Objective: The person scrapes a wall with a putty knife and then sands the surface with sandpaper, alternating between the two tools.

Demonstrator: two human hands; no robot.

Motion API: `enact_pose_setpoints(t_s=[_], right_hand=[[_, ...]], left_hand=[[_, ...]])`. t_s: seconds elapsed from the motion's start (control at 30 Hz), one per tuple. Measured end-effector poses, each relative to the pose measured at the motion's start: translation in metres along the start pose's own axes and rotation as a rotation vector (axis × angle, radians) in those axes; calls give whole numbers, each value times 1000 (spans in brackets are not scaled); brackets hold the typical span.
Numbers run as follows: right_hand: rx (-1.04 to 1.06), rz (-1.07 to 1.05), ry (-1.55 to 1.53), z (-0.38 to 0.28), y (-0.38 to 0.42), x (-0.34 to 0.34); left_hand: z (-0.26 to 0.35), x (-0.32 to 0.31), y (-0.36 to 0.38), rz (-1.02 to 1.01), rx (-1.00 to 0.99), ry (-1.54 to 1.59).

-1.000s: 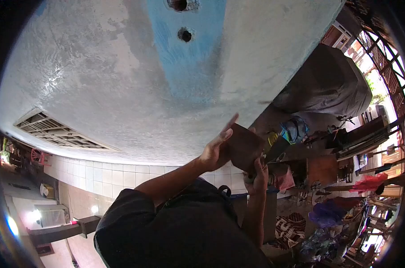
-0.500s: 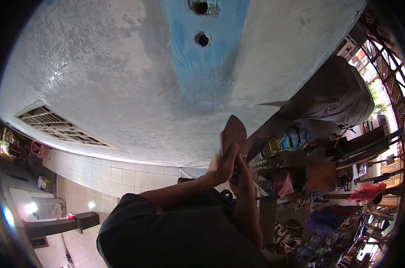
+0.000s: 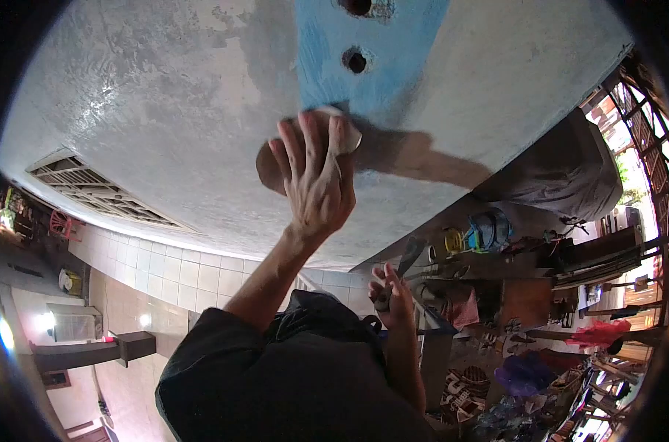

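Wall: patchy grey and blue, across upper frame. Left hand: fingers extended, pressing brown sheet against it, upper centre. Right hand: closed round handle of scraper, right of centre. Holes: two, top.

Two hands, one brown sheet, one scraper, two wall holes, one blue band, one slatted vent and one dark draped cover can be counted in view.
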State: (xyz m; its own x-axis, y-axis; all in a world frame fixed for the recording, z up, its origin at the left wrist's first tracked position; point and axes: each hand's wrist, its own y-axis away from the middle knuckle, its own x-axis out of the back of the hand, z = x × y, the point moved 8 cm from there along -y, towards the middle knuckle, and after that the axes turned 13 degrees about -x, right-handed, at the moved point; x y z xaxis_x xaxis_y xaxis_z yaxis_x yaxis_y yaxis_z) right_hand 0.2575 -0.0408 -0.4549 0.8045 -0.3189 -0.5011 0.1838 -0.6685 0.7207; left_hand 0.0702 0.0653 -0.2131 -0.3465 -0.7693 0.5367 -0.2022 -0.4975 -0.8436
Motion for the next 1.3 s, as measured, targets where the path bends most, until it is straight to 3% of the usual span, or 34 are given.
enact_pose_setpoints(t_s=[0.23,0.37,0.5,0.63,0.77,0.87,1.03,1.17,1.2,1.3], right_hand=[[-97,148,-6,25,-52,64],[-112,184,47,39,-75,100],[-165,234,170,50,-68,100],[-198,374,451,65,-68,117],[122,505,940,48,-71,111],[226,493,1156,53,-73,108],[144,408,1211,59,-76,102],[149,420,1194,71,-88,120],[133,418,1182,76,-90,123],[116,430,1155,72,-88,128]], left_hand=[[-11,32,-38,215,-54,51],[-13,-1,4,132,41,115],[-18,31,-40,356,-79,74],[-13,-1,-6,236,59,138],[-13,0,-9,243,-17,25],[-16,28,-42,316,-71,21],[0,4,-11,148,51,121],[-4,22,-41,305,-74,33],[-4,23,-45,321,-10,85],[-4,10,-22,207,63,97]])
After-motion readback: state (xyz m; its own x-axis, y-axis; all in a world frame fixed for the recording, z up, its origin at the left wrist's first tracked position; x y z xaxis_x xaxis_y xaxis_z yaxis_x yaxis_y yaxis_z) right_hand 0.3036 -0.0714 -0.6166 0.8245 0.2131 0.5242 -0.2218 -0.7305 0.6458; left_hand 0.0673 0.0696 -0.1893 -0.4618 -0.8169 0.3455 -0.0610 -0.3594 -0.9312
